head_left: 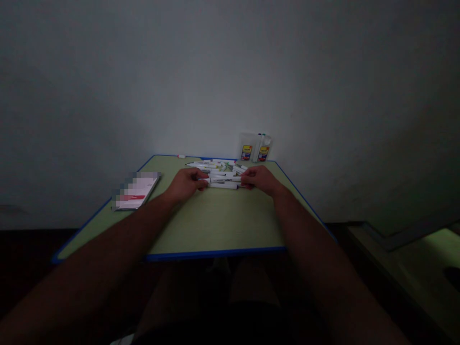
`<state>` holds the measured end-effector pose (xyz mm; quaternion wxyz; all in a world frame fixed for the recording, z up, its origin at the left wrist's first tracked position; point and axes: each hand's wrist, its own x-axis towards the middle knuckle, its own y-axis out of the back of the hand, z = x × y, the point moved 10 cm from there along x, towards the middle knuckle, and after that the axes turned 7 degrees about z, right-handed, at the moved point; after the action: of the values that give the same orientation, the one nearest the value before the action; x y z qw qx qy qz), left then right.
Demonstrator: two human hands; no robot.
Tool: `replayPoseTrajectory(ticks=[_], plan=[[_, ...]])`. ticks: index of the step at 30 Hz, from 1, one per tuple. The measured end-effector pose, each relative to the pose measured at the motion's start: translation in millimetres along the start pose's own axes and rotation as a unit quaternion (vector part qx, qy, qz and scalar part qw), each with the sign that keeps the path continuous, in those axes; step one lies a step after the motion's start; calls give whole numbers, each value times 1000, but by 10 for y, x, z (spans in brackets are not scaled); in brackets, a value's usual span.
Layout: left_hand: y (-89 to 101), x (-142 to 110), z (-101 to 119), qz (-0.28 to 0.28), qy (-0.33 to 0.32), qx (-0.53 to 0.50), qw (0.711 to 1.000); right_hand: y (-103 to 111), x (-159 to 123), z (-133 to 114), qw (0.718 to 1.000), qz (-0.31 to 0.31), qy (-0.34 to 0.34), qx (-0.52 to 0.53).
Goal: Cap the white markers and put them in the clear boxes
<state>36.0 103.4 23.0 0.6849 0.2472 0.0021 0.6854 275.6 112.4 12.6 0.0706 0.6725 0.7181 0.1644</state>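
Several white marker pens (224, 179) lie lengthwise between my two hands near the back of the table. My left hand (187, 184) pinches the left end of a marker, fingers closed. At the opposite end, my right hand (261, 180) is closed on a marker too; whether both grip the same one is hard to tell in the dim light. One more white marker (223, 185) rests just in front of this group. Behind my hands is a loose pile of markers (212, 165), some with coloured ends.
Two clear plastic cases with yellow labels (246, 152) stand against the wall at the back right, the right one with a few markers. A flat pink and white book or package (138, 190) lies at the left. The green table (215, 225) has a blue edge.
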Motion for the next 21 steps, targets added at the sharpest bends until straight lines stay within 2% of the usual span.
replayPoseTrajectory(ticks=[12, 21], plan=[[-19, -15, 6, 2, 10, 1, 1000, 6, -11, 11, 1000, 1, -5, 13], [-64, -27, -21, 1, 20, 23, 1000, 25, 30, 6, 1000, 9, 16, 26]])
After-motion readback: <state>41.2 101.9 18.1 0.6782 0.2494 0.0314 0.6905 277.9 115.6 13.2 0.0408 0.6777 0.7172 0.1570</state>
